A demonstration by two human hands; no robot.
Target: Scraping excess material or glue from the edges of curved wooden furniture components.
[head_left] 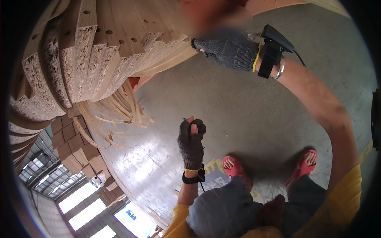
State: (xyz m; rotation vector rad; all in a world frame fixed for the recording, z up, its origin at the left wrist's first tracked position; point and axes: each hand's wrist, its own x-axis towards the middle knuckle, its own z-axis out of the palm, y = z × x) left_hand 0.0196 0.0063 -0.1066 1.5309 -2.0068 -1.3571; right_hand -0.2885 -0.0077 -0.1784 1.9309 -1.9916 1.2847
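My right hand [228,53], in a dark knit glove with a yellow cuff, reaches across to the end of a stack of wood-grain particle boards [85,59]. A blurred reddish-brown shape [216,16] stands right above this hand, and the fingers are mostly hidden. My left hand [191,142], also in a dark glove with bare thumb tip, is held over the floor below the stack. Its fingers are curled into a fist, and nothing shows in it. Round holes dot the board faces, and their rough chip edges face me.
Thin tan strips [119,105] dangle under the boards at the left. Brown cartons [75,144] are piled farther left. The grey concrete floor [254,107] carries yellow markings by my feet in red sandals [234,166]. Black devices with cables are strapped to both wrists.
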